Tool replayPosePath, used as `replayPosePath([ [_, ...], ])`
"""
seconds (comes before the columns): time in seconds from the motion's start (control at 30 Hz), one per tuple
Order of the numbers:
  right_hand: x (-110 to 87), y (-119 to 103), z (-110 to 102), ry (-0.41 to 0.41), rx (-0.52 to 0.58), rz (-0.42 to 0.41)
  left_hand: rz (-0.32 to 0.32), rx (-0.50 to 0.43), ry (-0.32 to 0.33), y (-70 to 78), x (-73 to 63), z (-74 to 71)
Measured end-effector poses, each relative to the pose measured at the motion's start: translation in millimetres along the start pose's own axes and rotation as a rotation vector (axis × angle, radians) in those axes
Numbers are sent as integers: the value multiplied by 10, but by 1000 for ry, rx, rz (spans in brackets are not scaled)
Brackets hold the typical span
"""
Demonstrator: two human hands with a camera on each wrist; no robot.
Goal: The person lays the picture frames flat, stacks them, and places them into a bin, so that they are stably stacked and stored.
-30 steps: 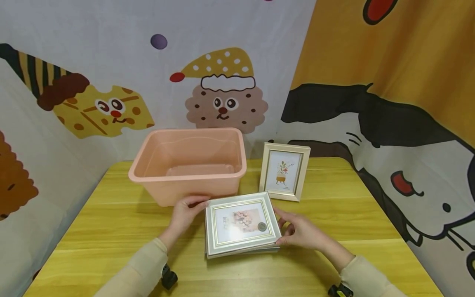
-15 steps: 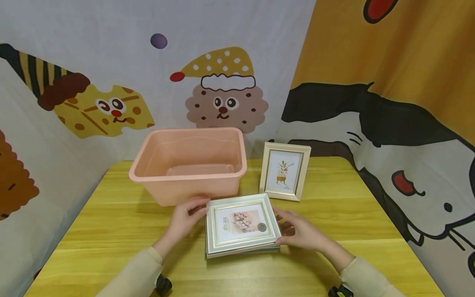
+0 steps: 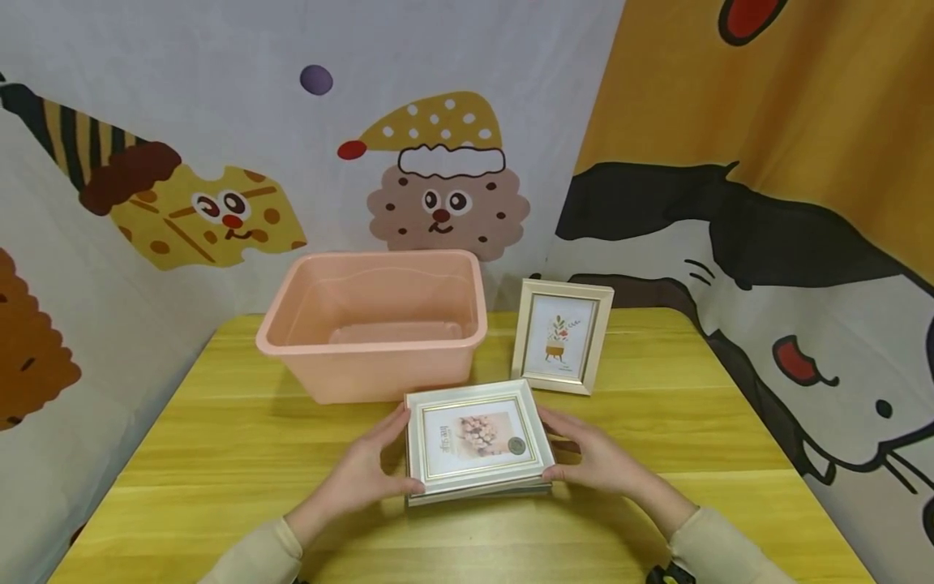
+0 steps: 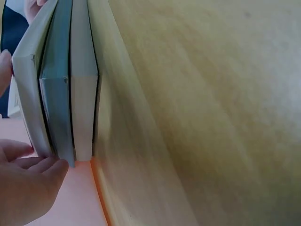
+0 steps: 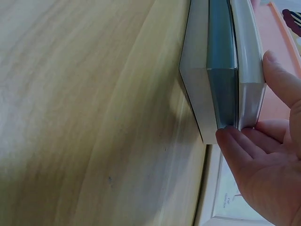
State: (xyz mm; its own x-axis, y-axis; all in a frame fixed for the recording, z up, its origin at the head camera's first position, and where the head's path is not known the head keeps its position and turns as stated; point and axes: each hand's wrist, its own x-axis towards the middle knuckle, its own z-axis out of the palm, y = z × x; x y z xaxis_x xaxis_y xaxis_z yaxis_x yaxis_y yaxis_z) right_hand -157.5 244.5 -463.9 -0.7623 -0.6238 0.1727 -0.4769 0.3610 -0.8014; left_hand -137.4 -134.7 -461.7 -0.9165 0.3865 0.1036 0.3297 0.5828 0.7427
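Left hand [image 3: 357,472], thumb shifted to near corner, now grips white frame [image 3: 477,438], top of stack [image 4: 59,94], at 9 o'clock; right hand [image 3: 600,456] grips at 3. Frame, at 5 o'clock from bin [image 3: 379,375], seems steadier.

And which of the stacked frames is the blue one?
The middle frame of the three; its blue-grey edge sets it apart, while the top frame and bottom frame have pale edges.

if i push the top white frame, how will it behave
The top white frame would probably move stiffly, as its edges look straight and rigid. It may slide over the blue-grey frame beneath, since it sits slightly askew with no visible fastening. Tipping seems unlikely, as it lies nearly flat.
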Motion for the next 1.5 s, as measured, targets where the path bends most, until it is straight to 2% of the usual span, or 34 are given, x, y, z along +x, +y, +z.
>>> replayPosePath([
  [0.4,-52,-25,2,34,3,2,61,-25,-78,-38,103,-41],
  [0.57,-56,-35,3,33,16,-17,71,-32,-78,-42,125,-54],
  [0.83,-50,-31,-2,37,21,-11,49,-45,-86,-39,122,-62],
  [1.03,-49,-17,6,39,26,0,42,-44,-68,-58,143,-52],
  [1.5,-39,-28,12,45,15,-9,76,-50,-64,-93,180,-56],
])
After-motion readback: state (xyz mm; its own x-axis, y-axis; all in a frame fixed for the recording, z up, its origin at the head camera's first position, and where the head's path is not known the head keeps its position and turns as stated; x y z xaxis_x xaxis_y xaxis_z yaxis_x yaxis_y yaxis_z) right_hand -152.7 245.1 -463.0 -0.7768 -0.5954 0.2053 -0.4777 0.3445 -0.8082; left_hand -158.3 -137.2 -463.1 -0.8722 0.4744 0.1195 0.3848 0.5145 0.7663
